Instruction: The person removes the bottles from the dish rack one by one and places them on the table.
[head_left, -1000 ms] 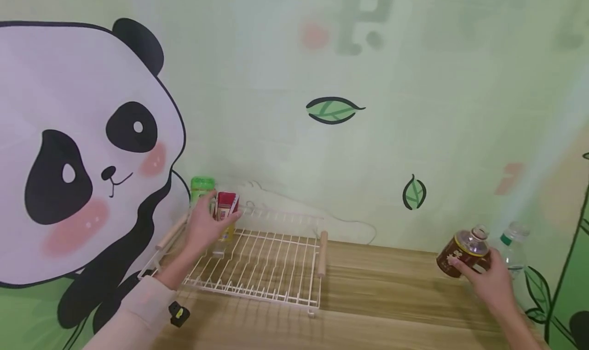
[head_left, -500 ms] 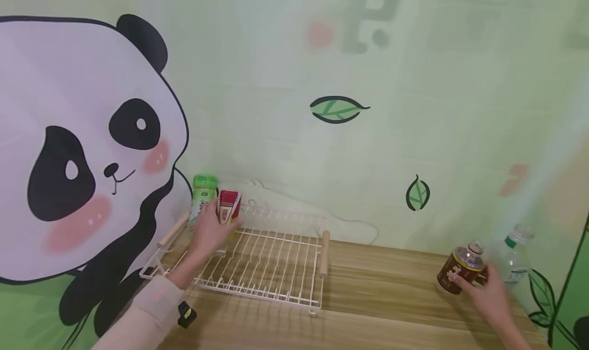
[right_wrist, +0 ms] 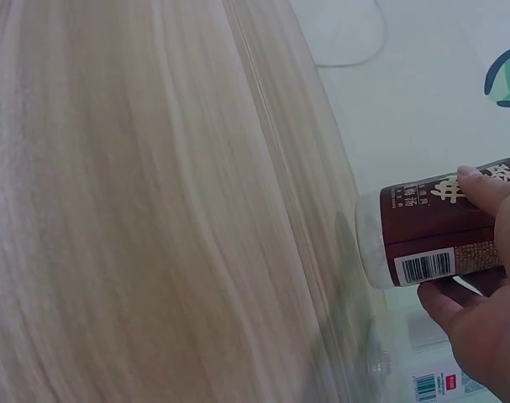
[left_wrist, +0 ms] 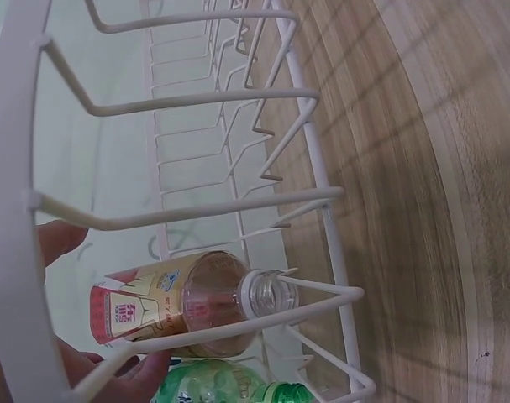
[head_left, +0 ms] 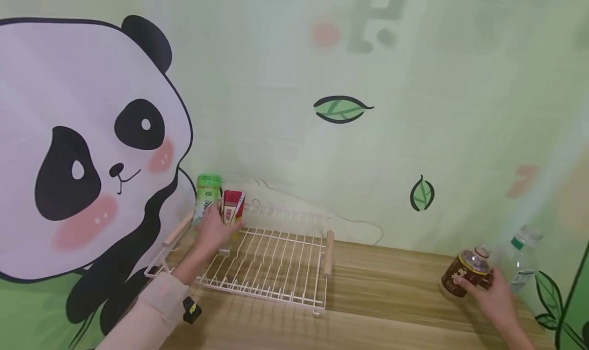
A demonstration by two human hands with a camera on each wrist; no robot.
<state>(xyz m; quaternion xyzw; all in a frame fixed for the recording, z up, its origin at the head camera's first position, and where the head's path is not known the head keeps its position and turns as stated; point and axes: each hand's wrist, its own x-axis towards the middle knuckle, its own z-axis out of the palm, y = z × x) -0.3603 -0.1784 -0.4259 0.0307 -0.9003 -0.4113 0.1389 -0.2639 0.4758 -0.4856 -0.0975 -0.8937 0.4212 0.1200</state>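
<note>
My left hand is around a bottle with a red-and-cream label, which stands neck down in the white wire rack. In the left wrist view its thumb stands apart from that bottle, while the other fingers lie along the far side. Right beside it is a green bottle, also neck down. Over at the right, my right hand grips a brown-label bottle, upright, its base close to the table. The right wrist view shows the thumb and fingers on opposite sides of the brown label.
Behind the right hand stands a clear bottle with a green band. The rack has wooden handles, one of them on its right side. A wooden table runs up to a panda-print cloth wall.
The brown-label bottle has been lowered toward the table and turned more upright. My left thumb has loosened from the red-and-cream bottle, and more of the green bottle shows. The head view has shifted slightly.
</note>
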